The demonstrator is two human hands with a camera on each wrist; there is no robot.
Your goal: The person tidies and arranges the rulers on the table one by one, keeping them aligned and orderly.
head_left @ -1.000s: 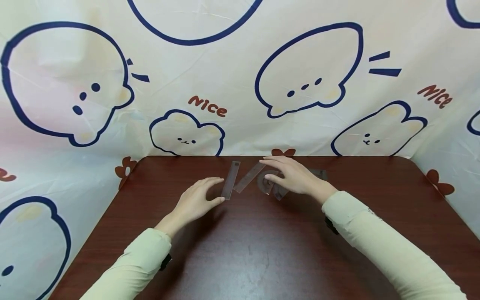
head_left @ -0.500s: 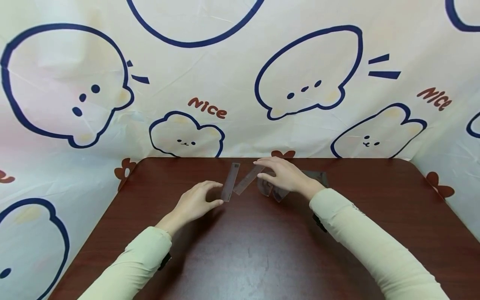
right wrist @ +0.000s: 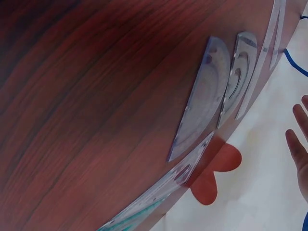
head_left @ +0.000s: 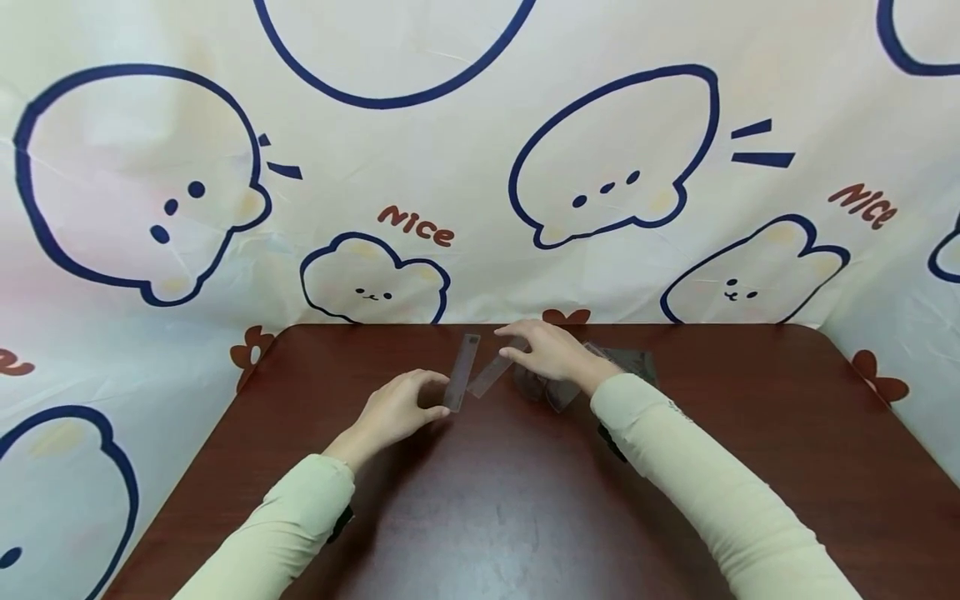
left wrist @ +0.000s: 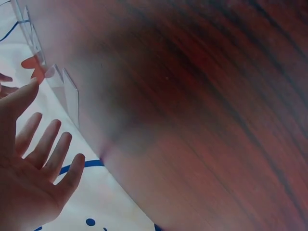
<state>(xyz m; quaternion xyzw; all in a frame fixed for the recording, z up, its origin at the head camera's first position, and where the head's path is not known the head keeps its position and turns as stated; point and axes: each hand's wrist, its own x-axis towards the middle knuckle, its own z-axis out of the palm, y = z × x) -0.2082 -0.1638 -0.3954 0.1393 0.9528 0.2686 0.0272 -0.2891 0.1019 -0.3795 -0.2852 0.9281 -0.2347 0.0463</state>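
Observation:
Two clear straight rulers lie on the dark wooden table: a left ruler and a slanted ruler. My left hand is beside the left ruler, thumb and fingertips apart near its edge. In the left wrist view, that hand has its fingers spread, with nothing between them. My right hand hovers over the slanted ruler's far end, fingers loosely extended. It partly hides two clear protractors. The right wrist view shows the larger protractor and a smaller protractor side by side, with the right hand's fingers apart from them.
A clear set square lies beside the protractors, overlapping a piece with green markings. From the head view, a dark-looking flat piece lies right of my right hand. A patterned cloth hangs behind the table.
My right hand has moved left, from above the protractors toward the slanted ruler. The left hand stays beside the left ruler. The head view has tilted up slightly.

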